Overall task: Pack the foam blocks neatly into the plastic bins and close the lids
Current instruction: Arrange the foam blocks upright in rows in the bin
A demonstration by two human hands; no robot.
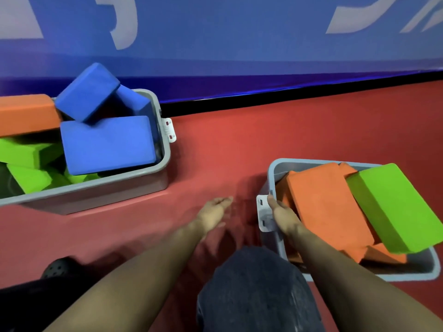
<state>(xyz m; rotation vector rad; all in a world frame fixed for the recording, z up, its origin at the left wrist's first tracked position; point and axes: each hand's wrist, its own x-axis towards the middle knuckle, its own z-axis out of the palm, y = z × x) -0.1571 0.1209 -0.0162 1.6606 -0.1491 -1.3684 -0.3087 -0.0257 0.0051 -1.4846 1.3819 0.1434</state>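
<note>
At my ten o'clock the grey bin (pixel 134 180) holds blue blocks (pixel 107 144), lime-green blocks (pixel 26 152) and an orange block (pixel 26 113). At my three o'clock the second grey bin (pixel 272 170) holds orange blocks (pixel 328 204) and one green block (pixel 398 207). Red floor (pixel 239 133), blue wall (pixel 239 39) with pale grey markings.
</note>
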